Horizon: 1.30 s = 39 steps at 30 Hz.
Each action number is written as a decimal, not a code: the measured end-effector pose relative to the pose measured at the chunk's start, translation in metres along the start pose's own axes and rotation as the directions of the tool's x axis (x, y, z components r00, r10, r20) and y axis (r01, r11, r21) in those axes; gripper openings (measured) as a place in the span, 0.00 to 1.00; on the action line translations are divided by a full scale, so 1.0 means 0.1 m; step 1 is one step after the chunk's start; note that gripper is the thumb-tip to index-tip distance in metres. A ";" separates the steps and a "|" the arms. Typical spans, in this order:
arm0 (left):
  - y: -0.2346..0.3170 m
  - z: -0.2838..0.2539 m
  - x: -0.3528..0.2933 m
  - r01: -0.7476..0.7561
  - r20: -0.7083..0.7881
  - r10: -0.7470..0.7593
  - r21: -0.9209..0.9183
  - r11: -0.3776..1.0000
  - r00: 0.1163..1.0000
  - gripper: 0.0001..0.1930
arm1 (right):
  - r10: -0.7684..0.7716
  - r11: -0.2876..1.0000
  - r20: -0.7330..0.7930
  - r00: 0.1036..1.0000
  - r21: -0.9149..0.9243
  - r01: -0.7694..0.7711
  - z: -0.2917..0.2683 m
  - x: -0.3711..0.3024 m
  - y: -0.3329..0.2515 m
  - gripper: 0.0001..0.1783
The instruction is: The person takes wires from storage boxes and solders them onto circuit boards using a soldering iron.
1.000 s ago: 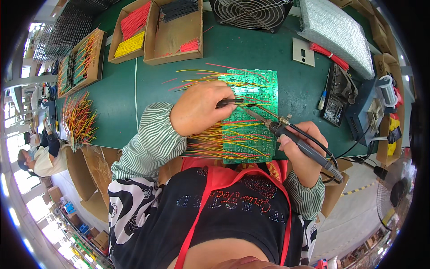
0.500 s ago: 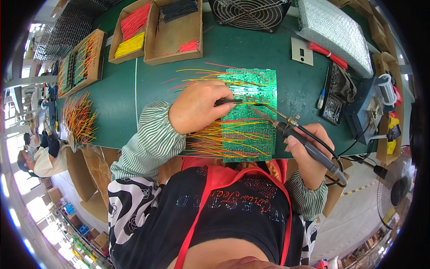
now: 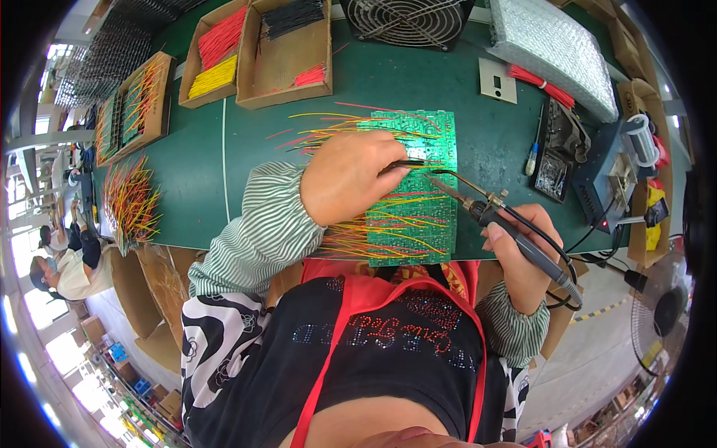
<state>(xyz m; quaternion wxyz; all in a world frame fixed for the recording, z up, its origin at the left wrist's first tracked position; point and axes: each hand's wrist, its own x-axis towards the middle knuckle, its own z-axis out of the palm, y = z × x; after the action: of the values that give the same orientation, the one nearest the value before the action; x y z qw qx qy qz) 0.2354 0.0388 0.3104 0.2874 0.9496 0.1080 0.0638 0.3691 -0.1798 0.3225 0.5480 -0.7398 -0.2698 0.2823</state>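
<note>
A green panel of circuit boards (image 3: 447, 142) lies on the bench in front of me, with rows of red and yellow wires (image 3: 347, 237) running off its left side. My left hand (image 3: 349, 178) is over the panel's left part, its fingers closed on dark tweezers (image 3: 407, 163) whose tips reach the middle of the panel. Wire ends show near the tips. In my right hand (image 3: 518, 272) is a soldering iron (image 3: 526, 249) with a thin solder feed tube (image 3: 467, 182) along it. The iron's tip points at the board close to the tweezers; whether they touch I cannot tell.
Cardboard trays of red, yellow and black wires (image 3: 222, 75) stand at the back left. A wired bundle (image 3: 133, 201) lies at the left edge. A fan (image 3: 407, 19), bubble-wrapped pack (image 3: 556, 56), black tray (image 3: 553, 175) and solder station (image 3: 601, 179) stand behind and right.
My left hand and the tweezers have moved right across the panel. The iron's tip has shifted slightly right with my right hand. The whole view has shifted a little.
</note>
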 end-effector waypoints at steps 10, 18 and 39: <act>-0.04 0.04 0.08 0.018 0.062 -0.015 -0.058 0.998 0.998 0.09 | 0.027 0.998 -0.011 1.000 0.056 -0.026 0.04 0.04 0.03 0.08; -0.04 0.04 0.09 0.036 0.071 -0.030 -0.072 0.997 0.997 0.09 | -0.041 0.999 -0.042 0.998 0.028 0.042 0.07 0.07 0.08 0.09; -0.03 -0.31 0.06 0.155 -0.265 -0.119 0.120 0.980 0.957 0.08 | 0.041 0.997 -0.090 0.995 0.069 -0.035 -0.11 -0.02 0.05 0.10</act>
<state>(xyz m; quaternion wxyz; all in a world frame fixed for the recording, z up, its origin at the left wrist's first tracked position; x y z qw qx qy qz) 0.2355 0.0592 0.3351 0.2075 0.9413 0.2143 0.1582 0.3756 -0.1895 0.3209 0.5787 -0.7381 -0.2208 0.2674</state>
